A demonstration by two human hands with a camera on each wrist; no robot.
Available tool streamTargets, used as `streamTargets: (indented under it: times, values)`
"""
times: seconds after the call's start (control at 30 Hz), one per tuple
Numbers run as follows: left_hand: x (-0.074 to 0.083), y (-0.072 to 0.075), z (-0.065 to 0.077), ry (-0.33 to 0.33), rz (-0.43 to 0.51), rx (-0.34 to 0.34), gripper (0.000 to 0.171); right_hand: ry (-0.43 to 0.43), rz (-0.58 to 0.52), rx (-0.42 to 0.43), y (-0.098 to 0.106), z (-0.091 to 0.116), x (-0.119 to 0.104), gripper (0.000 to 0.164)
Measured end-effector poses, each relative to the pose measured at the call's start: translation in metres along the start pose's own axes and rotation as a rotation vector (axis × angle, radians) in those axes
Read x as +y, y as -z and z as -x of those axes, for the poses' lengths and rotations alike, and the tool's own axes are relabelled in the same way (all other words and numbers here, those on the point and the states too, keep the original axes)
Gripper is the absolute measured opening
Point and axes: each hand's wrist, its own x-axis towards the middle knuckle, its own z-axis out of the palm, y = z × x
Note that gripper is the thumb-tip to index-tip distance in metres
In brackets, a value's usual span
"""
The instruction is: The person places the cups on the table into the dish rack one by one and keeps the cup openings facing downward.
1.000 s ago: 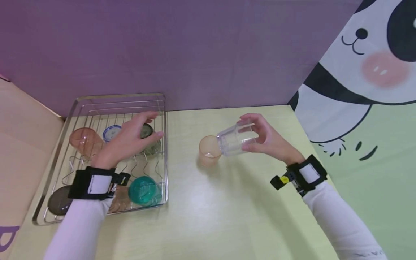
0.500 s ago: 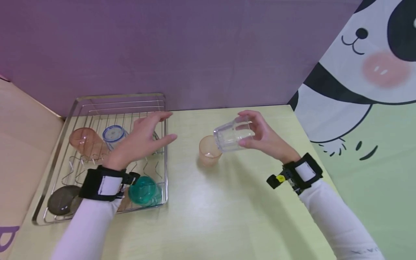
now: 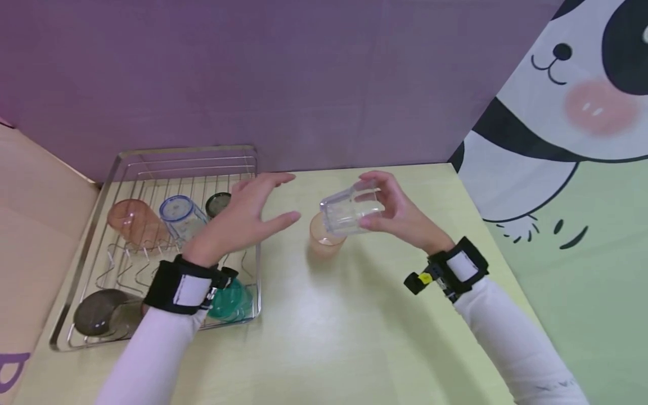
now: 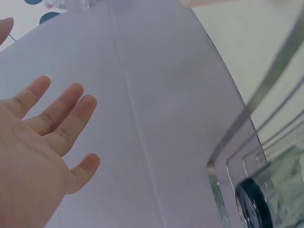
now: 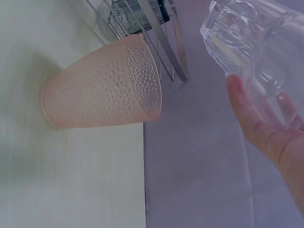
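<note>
A clear plastic cup (image 3: pixel 349 211) lies tilted on its side in the air, gripped by my right hand (image 3: pixel 392 211) between thumb and fingers. Its base points left, over the rim of a peach cup (image 3: pixel 324 242) that stands upright on the table. In the right wrist view the peach cup (image 5: pixel 99 88) shows a dimpled surface, apart from the clear cup (image 5: pixel 261 52). My left hand (image 3: pixel 243 216) hovers over the right edge of the rack, thumb and fingers spread, holding nothing. Open fingers also show on the left hand (image 4: pixel 42 137) in the left wrist view.
A wire dish rack (image 3: pixel 258 264) stands at the left of the table. It holds a reddish cup (image 3: pixel 134 222), a blue-rimmed cup (image 3: pixel 182 216), a dark-rimmed cup (image 3: pixel 217 203), a grey cup (image 3: pixel 103 315) and a teal cup (image 3: pixel 233 301). A purple partition (image 3: pixel 304 84) rises behind.
My left hand has moved right, from above the rack toward the clear cup. My right hand has carried the clear cup a little left, over the peach cup.
</note>
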Motion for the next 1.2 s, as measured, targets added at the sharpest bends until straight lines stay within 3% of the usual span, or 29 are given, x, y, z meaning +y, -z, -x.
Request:
streamTargets:
  times: [0.27, 0.73, 0.93, 1.2]
  values:
    - [0.01, -0.009, -0.006, -0.06, 0.006, 0.025, 0.068, 0.04, -0.022, 0.008, -0.006, -0.004, -0.002, 0.075]
    - [0.021, -0.025, -0.014, -0.109, 0.116, 0.042, 0.068, 0.097, -0.09, -0.018, -0.015, -0.009, -0.005, 0.079]
    - [0.023, -0.034, -0.016, -0.141, 0.212, 0.081, 0.065, 0.12, -0.093, -0.015, -0.018, -0.009, -0.007, 0.081]
    - [0.026, -0.044, -0.017, -0.142, 0.327, 0.068, 0.066, 0.167, -0.073, -0.022, -0.022, -0.012, -0.007, 0.083]
